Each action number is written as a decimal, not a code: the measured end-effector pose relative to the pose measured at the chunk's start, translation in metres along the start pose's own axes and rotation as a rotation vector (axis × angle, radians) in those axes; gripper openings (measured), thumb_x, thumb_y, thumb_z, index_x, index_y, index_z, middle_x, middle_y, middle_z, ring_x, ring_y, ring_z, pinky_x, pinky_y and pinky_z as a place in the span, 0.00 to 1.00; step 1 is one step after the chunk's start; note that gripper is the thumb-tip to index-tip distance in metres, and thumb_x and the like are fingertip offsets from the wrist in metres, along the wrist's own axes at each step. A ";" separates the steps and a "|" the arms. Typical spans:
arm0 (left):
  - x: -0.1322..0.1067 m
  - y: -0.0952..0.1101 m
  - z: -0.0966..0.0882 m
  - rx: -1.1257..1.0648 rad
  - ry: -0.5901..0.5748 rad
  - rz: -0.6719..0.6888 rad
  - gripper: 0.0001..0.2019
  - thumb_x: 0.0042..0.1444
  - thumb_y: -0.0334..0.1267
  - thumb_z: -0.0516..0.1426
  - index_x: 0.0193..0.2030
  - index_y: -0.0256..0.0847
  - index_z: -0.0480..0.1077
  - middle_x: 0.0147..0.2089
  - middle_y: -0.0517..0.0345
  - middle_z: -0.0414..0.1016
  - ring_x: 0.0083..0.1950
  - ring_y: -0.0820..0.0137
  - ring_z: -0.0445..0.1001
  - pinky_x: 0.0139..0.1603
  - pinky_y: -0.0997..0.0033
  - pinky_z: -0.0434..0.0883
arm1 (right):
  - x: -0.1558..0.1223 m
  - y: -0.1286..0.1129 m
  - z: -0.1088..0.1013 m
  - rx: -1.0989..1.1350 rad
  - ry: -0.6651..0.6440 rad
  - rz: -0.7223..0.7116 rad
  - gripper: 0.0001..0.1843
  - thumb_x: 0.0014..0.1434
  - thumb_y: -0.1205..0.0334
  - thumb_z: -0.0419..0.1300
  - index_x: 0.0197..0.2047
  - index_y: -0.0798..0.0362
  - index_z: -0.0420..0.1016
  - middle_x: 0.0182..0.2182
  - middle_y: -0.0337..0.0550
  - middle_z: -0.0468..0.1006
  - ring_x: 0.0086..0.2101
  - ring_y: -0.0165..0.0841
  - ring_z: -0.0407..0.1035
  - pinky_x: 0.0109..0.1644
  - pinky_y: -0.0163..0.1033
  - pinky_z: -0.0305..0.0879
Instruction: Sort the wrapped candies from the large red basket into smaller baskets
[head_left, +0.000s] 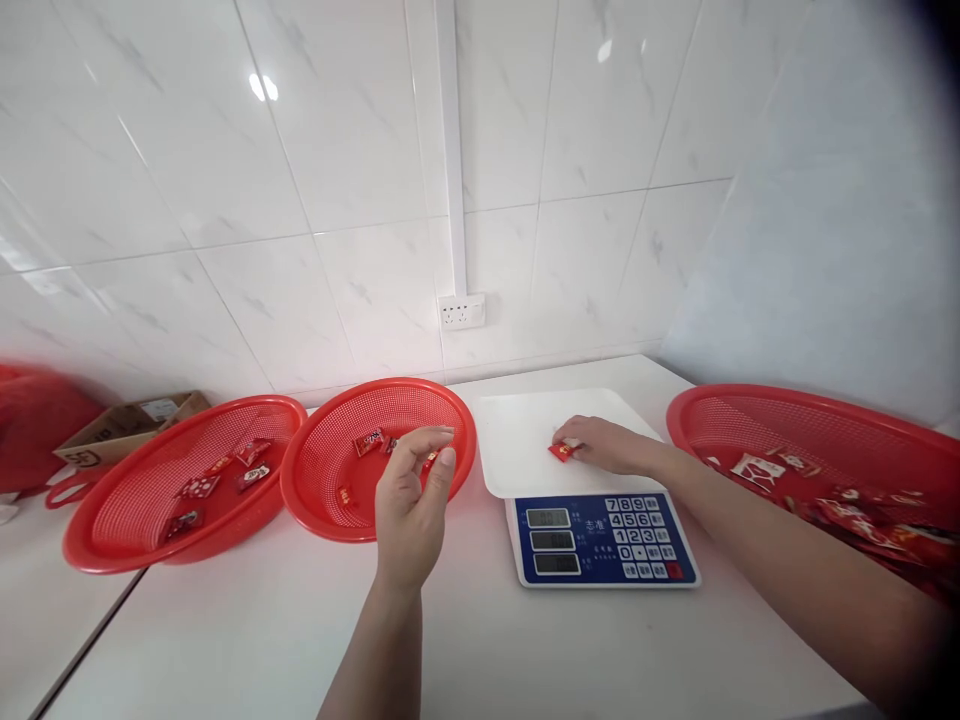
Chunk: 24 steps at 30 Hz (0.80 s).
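My right hand point(600, 443) is over the white pan point(517, 445) of a digital scale, its fingers closed on a small red wrapped candy point(561, 453). Below the pan is the scale's blue panel point(600, 540) with number keys and three small displays. My left hand point(412, 500) is raised in front of the middle red basket point(322, 510), fingers curved and thumb apart. A bit of red and yellow wrapper point(429, 461) shows in the gap between thumb and fingers; it appears to lie in the basket behind. Several wrapped candies point(369, 442) are in that basket.
To the left, another red basket point(97, 555) holds several wrapped packets, with a cardboard box point(112, 430) and a red bag point(37, 425) beyond it. A fuller red basket point(750, 395) stands at the right, partly behind my forearm. A wall socket point(462, 312) is above the table point(480, 640).
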<state>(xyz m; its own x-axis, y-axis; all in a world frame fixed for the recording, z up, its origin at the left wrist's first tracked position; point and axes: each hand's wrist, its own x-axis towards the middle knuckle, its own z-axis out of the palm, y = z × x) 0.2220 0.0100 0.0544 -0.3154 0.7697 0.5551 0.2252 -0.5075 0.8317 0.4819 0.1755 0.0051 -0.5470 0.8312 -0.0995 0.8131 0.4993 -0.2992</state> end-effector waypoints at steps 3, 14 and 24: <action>0.001 -0.007 0.007 0.021 -0.112 -0.048 0.08 0.60 0.41 0.55 0.43 0.43 0.71 0.44 0.54 0.74 0.49 0.68 0.73 0.51 0.66 0.70 | 0.000 -0.005 0.003 -0.021 0.069 0.131 0.15 0.61 0.62 0.45 0.46 0.48 0.71 0.45 0.46 0.75 0.41 0.40 0.70 0.44 0.44 0.64; -0.009 -0.036 0.038 0.329 -0.560 -0.080 0.12 0.59 0.39 0.52 0.47 0.44 0.71 0.49 0.54 0.75 0.46 0.66 0.73 0.38 0.69 0.73 | -0.001 -0.029 0.009 -0.125 0.082 0.135 0.13 0.61 0.58 0.49 0.46 0.47 0.70 0.50 0.43 0.71 0.38 0.34 0.71 0.34 0.37 0.60; -0.016 -0.045 0.044 0.331 -0.620 -0.091 0.15 0.60 0.42 0.52 0.51 0.45 0.71 0.51 0.51 0.75 0.47 0.62 0.74 0.41 0.63 0.74 | -0.003 -0.044 0.010 -0.074 0.157 0.194 0.10 0.53 0.64 0.53 0.40 0.49 0.68 0.38 0.42 0.77 0.35 0.36 0.70 0.33 0.37 0.58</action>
<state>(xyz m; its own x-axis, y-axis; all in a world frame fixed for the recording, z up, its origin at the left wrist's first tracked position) 0.2574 0.0377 0.0071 0.2147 0.9321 0.2918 0.5224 -0.3621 0.7720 0.4461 0.1486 0.0094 -0.3465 0.9381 0.0021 0.9153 0.3386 -0.2180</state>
